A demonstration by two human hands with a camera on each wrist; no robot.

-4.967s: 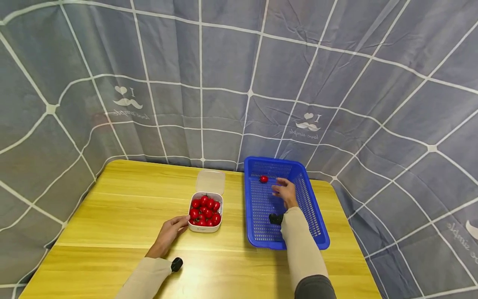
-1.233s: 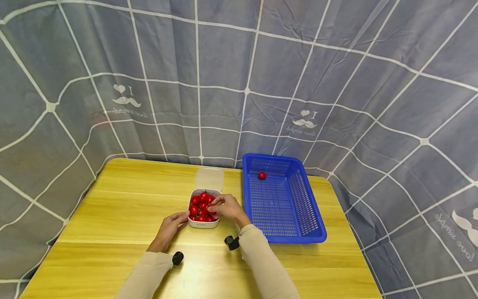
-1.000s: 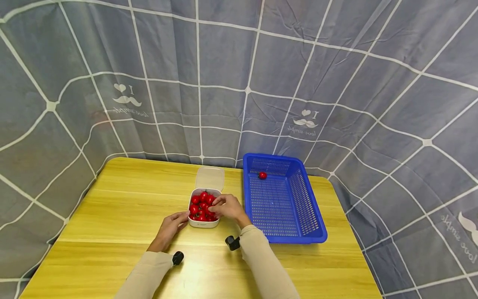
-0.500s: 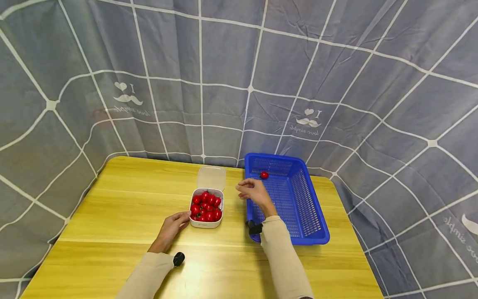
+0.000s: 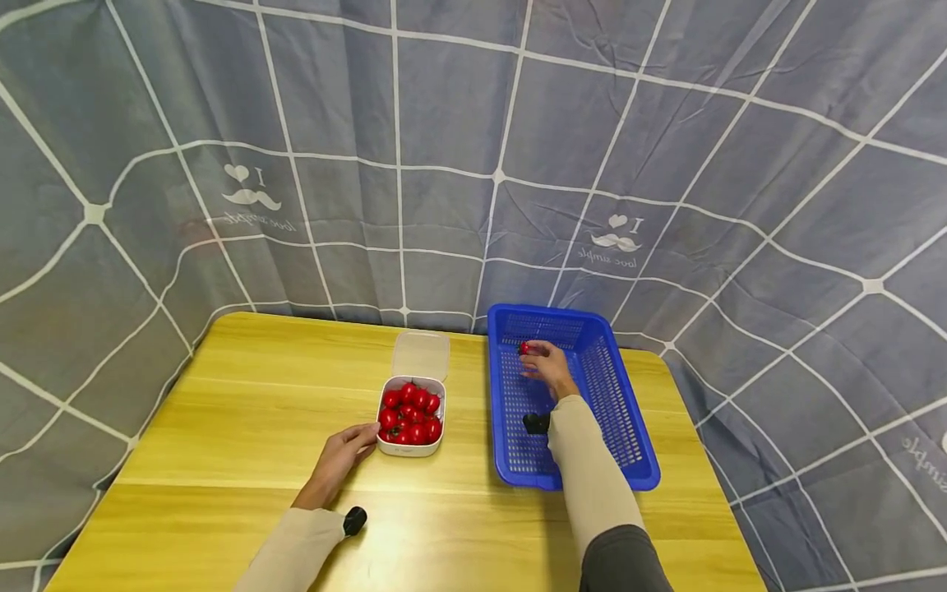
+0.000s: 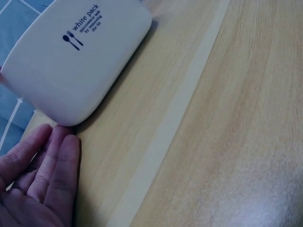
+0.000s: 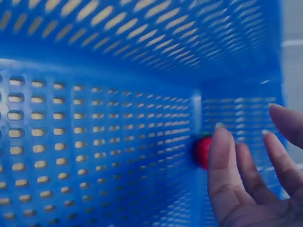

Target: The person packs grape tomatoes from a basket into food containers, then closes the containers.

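A white lunch box (image 6: 71,56) full of red cherry tomatoes (image 5: 409,413) stands mid-table. My left hand (image 5: 344,456) rests beside its left front side, and in the left wrist view the extended fingers (image 6: 64,170) meet the box's lower corner. My right hand (image 5: 547,364) reaches down into the blue plastic basket (image 5: 497,411). In the right wrist view its thumb and fingers are spread apart, with nothing between them. One cherry tomato (image 7: 203,152) lies at the basket's far end, right by the fingertips and partly hidden behind a finger.
The box's translucent lid (image 5: 421,355) lies flipped back behind it. The basket's raised perforated walls surround my right hand. A grey checked curtain (image 5: 444,205) hangs along the back and sides of the wooden table (image 5: 222,444).
My right hand has moved from the box of tomatoes, over the basket's left rim, and down into the basket next to the lone tomato. My left hand has stayed by the box.
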